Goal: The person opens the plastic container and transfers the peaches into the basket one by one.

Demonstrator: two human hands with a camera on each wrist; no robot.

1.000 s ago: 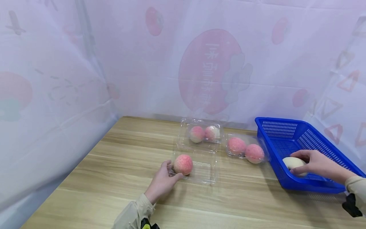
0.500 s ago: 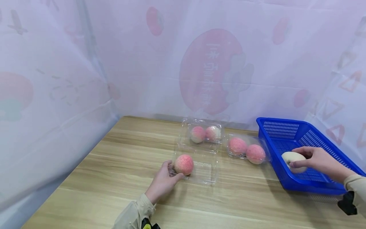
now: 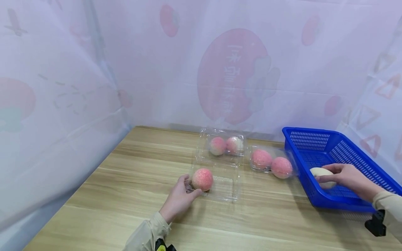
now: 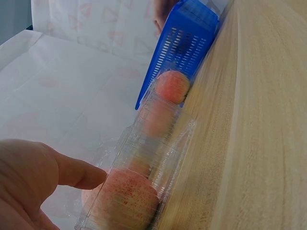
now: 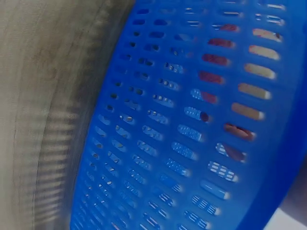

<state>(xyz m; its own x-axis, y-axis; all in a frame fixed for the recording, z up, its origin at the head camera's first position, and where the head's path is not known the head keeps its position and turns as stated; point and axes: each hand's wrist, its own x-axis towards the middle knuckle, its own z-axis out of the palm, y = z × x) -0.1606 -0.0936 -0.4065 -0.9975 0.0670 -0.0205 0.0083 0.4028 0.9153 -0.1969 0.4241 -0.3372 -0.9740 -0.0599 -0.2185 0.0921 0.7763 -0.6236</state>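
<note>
My left hand [image 3: 180, 201] holds the left end of a clear plastic box [image 3: 224, 188] on the table. In the left wrist view its thumb touches the clear wall. One pink peach [image 3: 202, 180] sits in the box's left half, between thumb and fingers. At the right, my right hand [image 3: 351, 179] grips a pale, cream-coloured peach [image 3: 321, 171] inside the blue basket [image 3: 309, 190], near its left wall. The right wrist view shows mostly the slotted basket wall [image 5: 158, 120], with parts of the peach and hand glimpsed through the slots.
Behind the near box, two pink-and-cream peaches [image 3: 217, 146] lie in or behind clear plastic [image 3: 201, 151]. Another clear box with two pink peaches [image 3: 262, 159] stands against the basket's left side. White printed cloth [image 3: 157, 87] encloses the back and sides of the wooden table [image 3: 110, 209].
My right hand shifts slightly left and turns the pale peach within the basket, so its dimple shows less. The left hand stays at the box. The head view moves a little.
</note>
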